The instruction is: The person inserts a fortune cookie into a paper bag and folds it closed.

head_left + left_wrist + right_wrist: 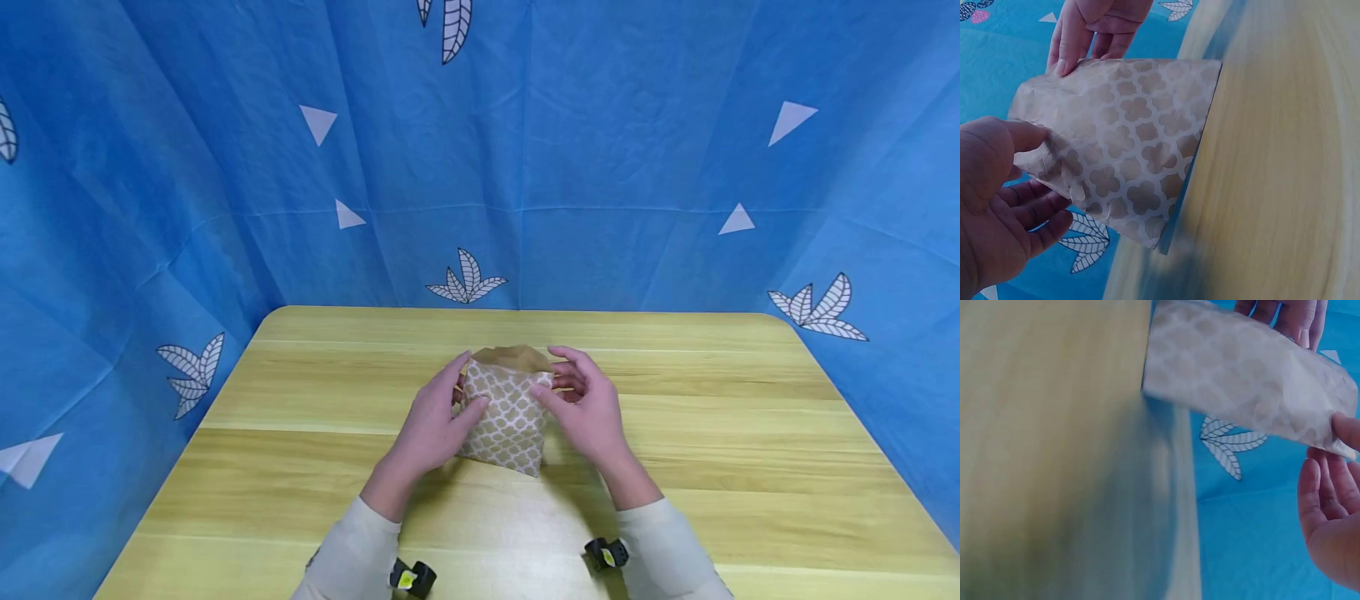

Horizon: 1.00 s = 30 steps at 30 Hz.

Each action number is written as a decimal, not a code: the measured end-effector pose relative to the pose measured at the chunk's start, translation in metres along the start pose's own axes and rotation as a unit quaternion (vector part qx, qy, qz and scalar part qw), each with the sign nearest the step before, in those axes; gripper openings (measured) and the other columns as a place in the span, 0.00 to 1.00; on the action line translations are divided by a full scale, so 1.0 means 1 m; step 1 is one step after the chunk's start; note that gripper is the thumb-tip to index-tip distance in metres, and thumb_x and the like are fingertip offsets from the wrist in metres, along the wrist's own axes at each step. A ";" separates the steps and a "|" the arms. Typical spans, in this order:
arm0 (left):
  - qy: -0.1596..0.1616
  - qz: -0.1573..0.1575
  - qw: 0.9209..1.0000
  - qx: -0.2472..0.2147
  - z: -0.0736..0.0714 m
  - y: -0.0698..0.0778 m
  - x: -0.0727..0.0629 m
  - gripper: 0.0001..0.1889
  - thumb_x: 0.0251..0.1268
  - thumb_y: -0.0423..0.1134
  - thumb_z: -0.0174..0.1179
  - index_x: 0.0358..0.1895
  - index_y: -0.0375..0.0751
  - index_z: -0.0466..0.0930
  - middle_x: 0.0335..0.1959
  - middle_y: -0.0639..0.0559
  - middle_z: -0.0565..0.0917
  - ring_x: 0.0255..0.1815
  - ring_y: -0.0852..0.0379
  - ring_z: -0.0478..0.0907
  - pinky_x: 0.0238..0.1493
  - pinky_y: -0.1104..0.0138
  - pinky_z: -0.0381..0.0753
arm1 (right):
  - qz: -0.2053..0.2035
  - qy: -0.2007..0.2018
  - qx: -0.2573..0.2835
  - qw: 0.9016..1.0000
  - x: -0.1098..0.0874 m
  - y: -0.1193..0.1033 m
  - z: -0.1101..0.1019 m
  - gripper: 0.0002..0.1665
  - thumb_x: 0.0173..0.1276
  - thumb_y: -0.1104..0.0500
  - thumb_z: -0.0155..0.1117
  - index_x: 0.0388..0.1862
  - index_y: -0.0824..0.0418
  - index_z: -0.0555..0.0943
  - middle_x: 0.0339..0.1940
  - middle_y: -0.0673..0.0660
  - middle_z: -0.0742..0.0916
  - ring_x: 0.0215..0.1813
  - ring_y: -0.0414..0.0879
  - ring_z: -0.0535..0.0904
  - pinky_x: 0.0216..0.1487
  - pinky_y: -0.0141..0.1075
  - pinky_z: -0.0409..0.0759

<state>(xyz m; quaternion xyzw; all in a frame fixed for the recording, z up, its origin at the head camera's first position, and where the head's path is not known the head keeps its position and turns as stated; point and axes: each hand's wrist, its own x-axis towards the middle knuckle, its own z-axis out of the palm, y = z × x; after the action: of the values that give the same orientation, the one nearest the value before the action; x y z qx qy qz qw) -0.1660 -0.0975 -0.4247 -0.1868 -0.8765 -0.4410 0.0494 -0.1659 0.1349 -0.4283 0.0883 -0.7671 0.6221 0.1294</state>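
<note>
Right, both hands are holding the quatrefoil-patterned paper bag at mid-tabletop. Left hand: grip is closing round the left edge, thumb lying on the patterned face. Right hand: grip is pinching the right edge near the top, thumb also in front. Plain brown paper is showing at the bag's top. Can't tell if its bottom edge is touching wood. Blue leaf-print cloth is hanging behind.

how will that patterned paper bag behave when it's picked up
The patterned paper bag likely bends easily, judging by its creased mouth. It seems light, being thin paper, though its inside is hidden. Its flattish shape probably won't roll.
</note>
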 end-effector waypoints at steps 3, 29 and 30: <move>0.012 0.013 1.000 -0.010 0.000 0.005 0.000 0.35 0.70 0.40 0.63 0.76 0.38 0.60 0.46 0.49 0.77 0.45 0.53 0.76 0.47 0.54 0.80 | -0.031 0.012 0.007 0.999 -0.001 -0.013 -0.001 0.32 0.57 0.72 0.75 0.62 0.68 0.77 0.41 0.64 0.87 0.39 0.53 0.83 0.42 0.40 0.84; 0.059 0.110 0.991 -0.055 0.001 0.011 0.001 0.10 0.64 0.33 0.69 0.48 0.43 0.85 0.42 0.57 0.84 0.42 0.58 0.79 0.43 0.53 0.81 | -0.088 -0.065 0.044 0.993 -0.008 -0.003 -0.007 0.20 0.58 0.73 0.74 0.50 0.66 0.85 0.41 0.59 0.88 0.39 0.48 0.84 0.43 0.39 0.83; 0.060 0.111 0.990 -0.058 0.001 0.011 0.001 0.09 0.64 0.33 0.69 0.46 0.44 0.85 0.41 0.58 0.84 0.42 0.58 0.79 0.43 0.53 0.81 | -0.090 -0.067 0.049 0.992 -0.008 -0.002 -0.006 0.19 0.58 0.73 0.74 0.50 0.67 0.85 0.42 0.59 0.88 0.40 0.48 0.84 0.43 0.39 0.83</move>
<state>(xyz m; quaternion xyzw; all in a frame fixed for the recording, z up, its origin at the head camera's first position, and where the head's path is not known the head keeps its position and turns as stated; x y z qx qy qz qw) -0.1625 -0.0899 -0.4168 -0.2587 -0.8187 -0.4932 0.1396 -0.1576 0.1397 -0.4275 0.2046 -0.7314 0.6377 0.1288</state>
